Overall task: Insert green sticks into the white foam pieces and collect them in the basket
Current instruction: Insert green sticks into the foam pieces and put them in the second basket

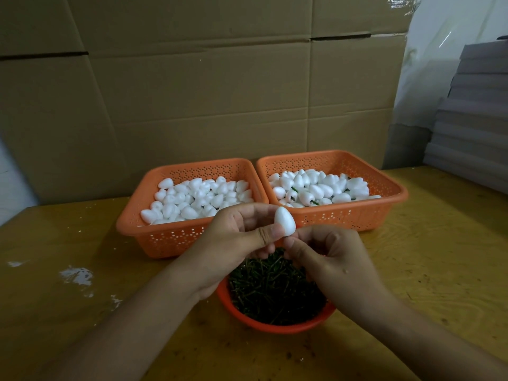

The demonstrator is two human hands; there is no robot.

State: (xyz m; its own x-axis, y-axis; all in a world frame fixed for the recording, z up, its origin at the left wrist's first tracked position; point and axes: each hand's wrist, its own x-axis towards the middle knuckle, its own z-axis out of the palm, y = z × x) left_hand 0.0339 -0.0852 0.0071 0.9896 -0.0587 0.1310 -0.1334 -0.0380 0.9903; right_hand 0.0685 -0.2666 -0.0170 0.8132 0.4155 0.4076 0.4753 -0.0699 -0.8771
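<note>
My left hand [236,237] pinches a white egg-shaped foam piece [285,221] between thumb and fingers, above the orange bowl [275,327] full of green sticks [272,290]. My right hand [327,259] meets the bottom of that foam piece with its fingertips pinched together; any stick in them is hidden. The left orange basket [165,237] holds plain foam pieces [198,198]. The right orange basket [357,213] holds foam pieces with green sticks in them [316,188].
Everything stands on a yellow wooden table [426,257] with white scuffs at the left. Cardboard sheets [206,92] form a wall behind the baskets. A stack of grey boards [472,119] rises at the right edge.
</note>
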